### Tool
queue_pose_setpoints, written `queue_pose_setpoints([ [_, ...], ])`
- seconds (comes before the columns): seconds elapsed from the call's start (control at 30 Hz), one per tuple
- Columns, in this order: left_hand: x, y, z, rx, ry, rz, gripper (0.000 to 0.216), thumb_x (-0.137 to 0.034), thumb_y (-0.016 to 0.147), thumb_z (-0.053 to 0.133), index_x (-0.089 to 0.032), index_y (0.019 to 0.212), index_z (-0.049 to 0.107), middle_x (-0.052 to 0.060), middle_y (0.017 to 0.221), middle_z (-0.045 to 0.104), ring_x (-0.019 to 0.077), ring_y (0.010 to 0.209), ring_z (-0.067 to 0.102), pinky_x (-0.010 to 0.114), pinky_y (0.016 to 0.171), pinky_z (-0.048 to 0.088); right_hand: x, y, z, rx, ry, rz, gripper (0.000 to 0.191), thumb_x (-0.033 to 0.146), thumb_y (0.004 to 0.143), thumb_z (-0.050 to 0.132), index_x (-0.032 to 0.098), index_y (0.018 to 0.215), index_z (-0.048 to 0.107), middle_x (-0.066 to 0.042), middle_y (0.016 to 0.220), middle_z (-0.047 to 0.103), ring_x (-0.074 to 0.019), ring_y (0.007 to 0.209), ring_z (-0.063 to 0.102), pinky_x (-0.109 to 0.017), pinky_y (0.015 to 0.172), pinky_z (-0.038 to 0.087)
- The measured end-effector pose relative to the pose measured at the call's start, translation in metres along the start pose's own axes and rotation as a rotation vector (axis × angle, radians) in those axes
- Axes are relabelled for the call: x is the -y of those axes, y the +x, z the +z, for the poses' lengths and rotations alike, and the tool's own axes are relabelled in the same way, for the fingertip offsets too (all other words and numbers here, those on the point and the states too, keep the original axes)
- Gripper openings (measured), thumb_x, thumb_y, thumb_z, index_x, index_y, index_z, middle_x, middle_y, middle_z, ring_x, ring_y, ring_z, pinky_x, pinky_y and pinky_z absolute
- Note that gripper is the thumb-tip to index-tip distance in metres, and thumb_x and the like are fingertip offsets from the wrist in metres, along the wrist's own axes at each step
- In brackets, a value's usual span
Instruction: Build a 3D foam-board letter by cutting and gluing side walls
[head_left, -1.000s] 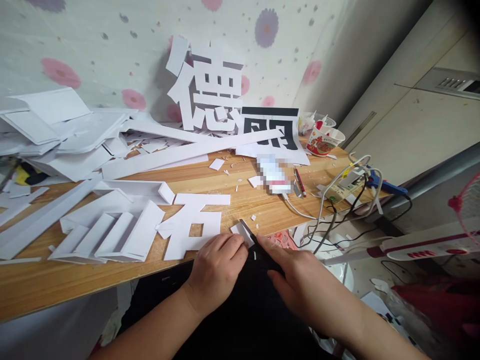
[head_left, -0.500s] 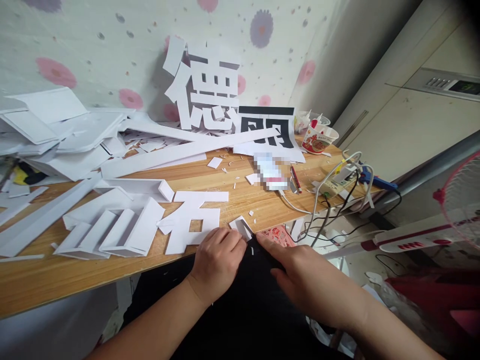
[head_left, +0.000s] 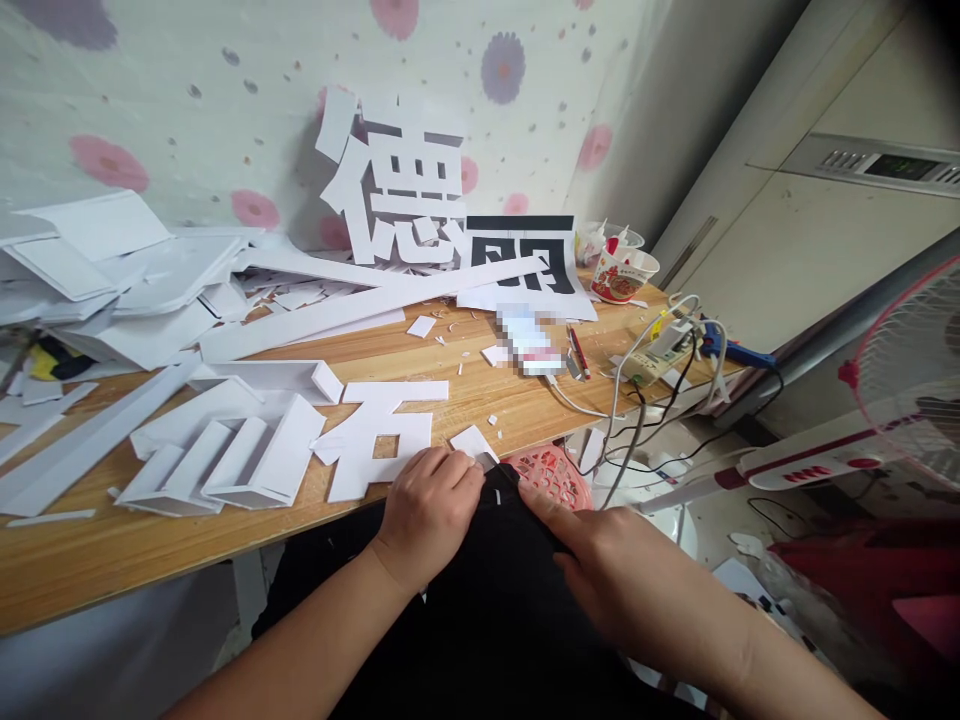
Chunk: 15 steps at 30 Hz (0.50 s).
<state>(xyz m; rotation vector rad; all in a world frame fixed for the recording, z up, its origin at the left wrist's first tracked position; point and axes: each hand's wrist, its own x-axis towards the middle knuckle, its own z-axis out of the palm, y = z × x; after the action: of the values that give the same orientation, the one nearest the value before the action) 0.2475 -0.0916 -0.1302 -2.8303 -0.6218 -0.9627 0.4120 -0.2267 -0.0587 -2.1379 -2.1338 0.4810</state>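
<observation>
At the table's front edge my left hand (head_left: 433, 515) is closed, its fingers pressing a small white foam board piece (head_left: 472, 441). Just right of it, my right hand (head_left: 607, 560) is wrapped round a dark, slim utility knife (head_left: 507, 474), index finger stretched along it. The knife's tip points at the foam board piece; most of its handle is hidden in the hand. Left of my hands a flat white cut-out character (head_left: 360, 450) lies on the table. Beside that is a white character with raised side walls (head_left: 247, 455).
A standing white character (head_left: 412, 180) leans at the wall, near a printed black character sheet (head_left: 517, 255). White board scraps (head_left: 112, 270) pile up at left. A phone (head_left: 529, 340), paper bowl (head_left: 624, 273), power strip (head_left: 660, 355), blue glue gun (head_left: 739, 345) and fan (head_left: 911, 370) are at right.
The knife in my right hand has pulled slightly back and right from the foam board piece. My left hand keeps its hold. The whole view has shifted slightly.
</observation>
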Motion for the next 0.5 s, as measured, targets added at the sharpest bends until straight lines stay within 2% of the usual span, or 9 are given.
queue_pose_setpoints([
  [0.33, -0.001, 0.001, -0.001, 0.016, 0.03, 0.001, 0.017, -0.012, 0.088, 0.055, -0.016, 0.073, 0.062, 0.004, 0.073, 0.063, 0.0188, 0.072, 0.058, 0.033, 0.067, 0.052, -0.009, -0.01, 0.021, -0.036, 0.089, 0.005, 0.07, 0.009, 0.076, 0.049, 0.017, 0.145, 0.041, -0.01, 0.089, 0.075, -0.0218, 0.074, 0.071, -0.028, 0.071, 0.054],
  [0.5, 0.001, 0.011, -0.009, -0.08, -0.013, -0.015, 0.013, -0.012, 0.089, 0.054, -0.016, 0.081, 0.063, 0.004, 0.079, 0.066, 0.0159, 0.074, 0.062, 0.028, 0.069, 0.052, -0.009, -0.01, 0.01, -0.072, 0.146, 0.011, 0.065, 0.012, 0.081, 0.046, 0.016, 0.146, 0.038, -0.01, 0.092, 0.074, -0.023, 0.078, 0.071, -0.031, 0.072, 0.055],
])
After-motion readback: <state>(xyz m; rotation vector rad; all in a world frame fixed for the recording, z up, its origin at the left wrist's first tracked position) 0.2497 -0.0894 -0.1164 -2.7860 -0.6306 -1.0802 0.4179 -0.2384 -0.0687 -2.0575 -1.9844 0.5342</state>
